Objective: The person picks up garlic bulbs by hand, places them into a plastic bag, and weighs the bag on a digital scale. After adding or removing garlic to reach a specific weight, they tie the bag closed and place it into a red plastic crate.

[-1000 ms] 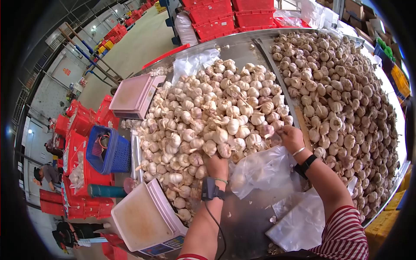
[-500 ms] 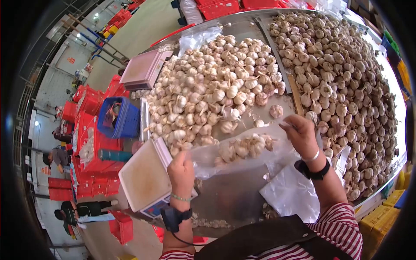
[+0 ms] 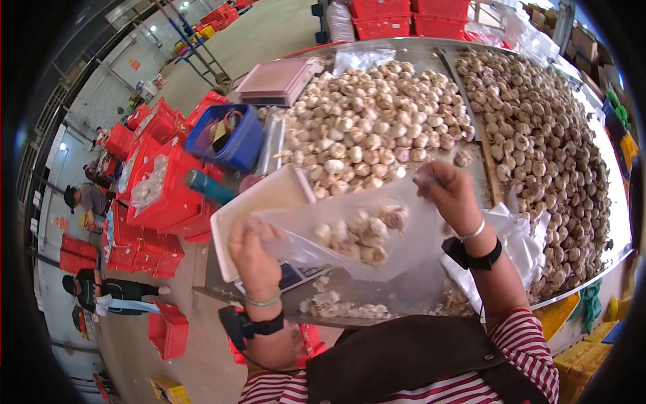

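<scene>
Over bench's near edge, L hand & R hand are pinching opp. ends of bag, garlic sagging btwn. them.

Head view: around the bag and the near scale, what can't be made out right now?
- Number of garlic bulbs in the bag: head view, bulbs overlap behind cloudy plastic.
- Left hand's exact fingertip grip: head view, blurred.
- Near scale's reading: head view, left hand and bag cover part of the panel; the rest is too small.
</scene>
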Motion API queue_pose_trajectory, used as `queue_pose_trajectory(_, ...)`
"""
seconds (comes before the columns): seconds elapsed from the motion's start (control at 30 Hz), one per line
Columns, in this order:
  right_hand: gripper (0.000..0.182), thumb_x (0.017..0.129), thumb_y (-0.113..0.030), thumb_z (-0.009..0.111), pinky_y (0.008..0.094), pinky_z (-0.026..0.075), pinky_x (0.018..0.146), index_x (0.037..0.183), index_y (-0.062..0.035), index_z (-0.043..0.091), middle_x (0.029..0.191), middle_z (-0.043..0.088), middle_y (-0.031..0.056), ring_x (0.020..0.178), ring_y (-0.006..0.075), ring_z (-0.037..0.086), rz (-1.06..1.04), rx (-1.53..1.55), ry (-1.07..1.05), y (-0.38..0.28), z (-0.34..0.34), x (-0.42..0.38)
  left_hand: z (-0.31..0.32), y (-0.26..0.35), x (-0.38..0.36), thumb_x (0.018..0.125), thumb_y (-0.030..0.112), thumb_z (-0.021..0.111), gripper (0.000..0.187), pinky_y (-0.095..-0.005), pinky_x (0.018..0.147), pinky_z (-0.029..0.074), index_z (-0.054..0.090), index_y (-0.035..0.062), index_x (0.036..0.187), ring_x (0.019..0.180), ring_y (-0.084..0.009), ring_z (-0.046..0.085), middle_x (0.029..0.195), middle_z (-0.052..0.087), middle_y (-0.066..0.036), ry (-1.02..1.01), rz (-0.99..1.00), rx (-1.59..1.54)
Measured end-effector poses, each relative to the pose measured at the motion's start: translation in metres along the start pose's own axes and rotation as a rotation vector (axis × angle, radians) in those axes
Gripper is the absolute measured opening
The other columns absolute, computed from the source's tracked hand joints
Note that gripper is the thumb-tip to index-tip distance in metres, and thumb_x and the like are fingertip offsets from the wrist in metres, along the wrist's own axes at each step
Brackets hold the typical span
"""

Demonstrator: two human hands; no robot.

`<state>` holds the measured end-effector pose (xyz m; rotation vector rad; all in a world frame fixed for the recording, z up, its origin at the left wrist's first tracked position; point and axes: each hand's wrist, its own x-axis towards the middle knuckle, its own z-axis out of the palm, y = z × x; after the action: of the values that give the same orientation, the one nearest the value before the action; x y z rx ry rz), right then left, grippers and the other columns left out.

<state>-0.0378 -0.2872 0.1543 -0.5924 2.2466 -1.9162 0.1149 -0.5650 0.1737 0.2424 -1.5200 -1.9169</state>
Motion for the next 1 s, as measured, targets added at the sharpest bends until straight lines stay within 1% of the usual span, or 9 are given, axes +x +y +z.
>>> queue_pose_trajectory(0.1,0.006,0.085,-0.004,0.064,0.0221,0.046,0.056,0.090,-0.0004,0.062,0.069,0.061,0.0006,0.064,0.0063,0.056,-0.104,0.068,-0.042,-0.033,0.065,0.021,-0.041,0.050,0.021,0.097,0.014,0.048,0.013,-0.0308,0.061,0.047,0.054,0.0053,0.090,0.061,-0.0129,0.049,0.071,0.048,-0.002,0.047,0.192,0.039)
queue_pose_trajectory(0.23,0.007,0.085,-0.001,0.063,0.0219,0.049,0.060,0.091,0.0005,0.063,0.072,0.062,0.0013,0.068,0.0066,0.059,-0.181,0.139,-0.120,-0.042,0.151,0.042,-0.120,0.068,0.038,0.097,0.017,0.049,0.013,-0.0299,0.061,0.047,0.054,0.0051,0.094,0.062,-0.0121,0.049,0.071,0.049,-0.002,0.096,0.237,0.021)
queue_pose_trajectory(0.33,0.011,0.081,-0.003,0.065,0.0274,0.049,0.061,0.091,0.0002,0.063,0.073,0.065,0.0092,0.067,0.0151,0.063,-0.200,-0.029,-0.167,-0.011,0.202,0.055,-0.186,0.055,0.043,0.096,0.016,0.051,0.011,-0.0222,0.048,0.041,0.054,0.0058,0.098,0.053,-0.0093,0.047,0.075,0.054,-0.003,0.110,-0.053,0.011)
queue_pose_trajectory(0.4,0.016,0.078,-0.008,0.069,0.0324,0.049,0.063,0.092,-0.0014,0.064,0.076,0.065,0.0159,0.068,0.0249,0.064,-0.203,-0.202,-0.189,-0.005,0.222,0.054,-0.217,0.056,0.040,0.095,0.015,0.052,0.011,-0.0215,0.046,0.039,0.054,0.0057,0.099,0.051,-0.0086,0.046,0.075,0.055,-0.003,0.120,-0.131,0.022)
queue_pose_trajectory(0.43,0.016,0.078,-0.008,0.069,0.0324,0.049,0.063,0.092,-0.0014,0.064,0.076,0.065,0.0159,0.068,0.0249,0.064,-0.204,-0.207,-0.209,-0.007,0.228,0.054,-0.228,0.057,0.038,0.094,0.015,0.054,0.011,-0.0208,0.043,0.036,0.054,0.0057,0.100,0.049,-0.0079,0.045,0.076,0.056,-0.003,0.119,-0.215,0.030)
queue_pose_trajectory(0.57,0.025,0.075,-0.011,0.073,0.0326,0.050,0.065,0.097,-0.0025,0.063,0.079,0.065,0.0154,0.073,0.0259,0.065,-0.151,-0.486,-0.302,-0.038,0.238,0.048,-0.254,0.057,0.032,0.090,0.008,0.054,0.017,-0.0202,0.049,0.036,0.054,0.0038,0.107,0.054,-0.0064,0.045,0.077,0.056,-0.003,0.089,-0.206,0.141)
queue_pose_trajectory(0.63,0.032,0.073,-0.011,0.074,0.0338,0.051,0.067,0.101,-0.0037,0.061,0.083,0.066,0.0158,0.075,0.0269,0.065,-0.228,-0.576,-0.316,-0.040,0.240,0.047,-0.260,0.053,0.032,0.087,0.008,0.058,0.022,-0.0191,0.051,0.036,0.053,0.0042,0.108,0.057,-0.0052,0.046,0.077,0.058,-0.002,0.110,-0.240,0.131)
queue_pose_trajectory(0.8,0.045,0.071,-0.011,0.075,0.0352,0.051,0.067,0.112,-0.0069,0.056,0.084,0.066,0.0139,0.074,0.0270,0.065,-0.171,-0.631,-0.369,-0.034,0.238,0.045,-0.268,0.041,0.027,0.081,0.003,0.064,0.033,-0.0207,0.057,0.040,0.051,0.0022,0.111,0.064,-0.0065,0.051,0.081,0.059,-0.003,0.104,-0.255,0.211)
queue_pose_trajectory(1.0,0.044,0.071,-0.014,0.075,0.0360,0.051,0.063,0.111,-0.0081,0.057,0.080,0.066,0.0128,0.070,0.0283,0.065,-0.218,-0.676,-0.376,-0.022,0.233,0.040,-0.267,0.030,0.009,0.078,0.005,0.067,0.039,-0.0233,0.064,0.045,0.050,0.0008,0.112,0.073,-0.0103,0.057,0.086,0.061,-0.007,0.174,-0.239,0.378)
